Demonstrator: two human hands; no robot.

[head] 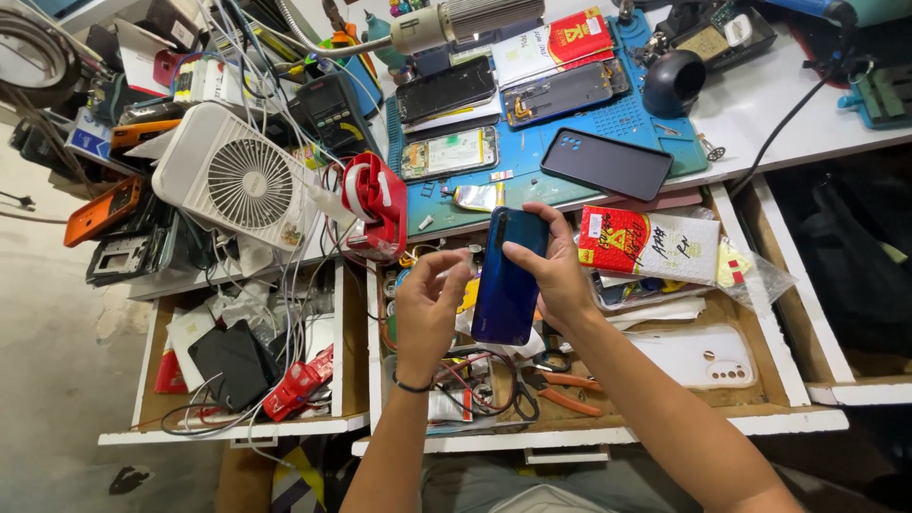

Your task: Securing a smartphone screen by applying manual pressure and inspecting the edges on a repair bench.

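Centre frame, above open wooden drawer point(760, 380): right hand point(560, 280) grips glossy blue rectangular phone point(508, 275), fingers curled round upper edge. Left hand point(427, 304) half open beside phone's left side, fingertips raised, grasping nothing. White square desk fan point(237, 176) at upper left; blue silicone repair mat point(608, 119) above.

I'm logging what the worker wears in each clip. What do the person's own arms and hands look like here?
Both forearms are bare, with no sleeves in view and no gloves. The left hand has a thin dark band around its wrist. The right hand shows no ring, watch or band.
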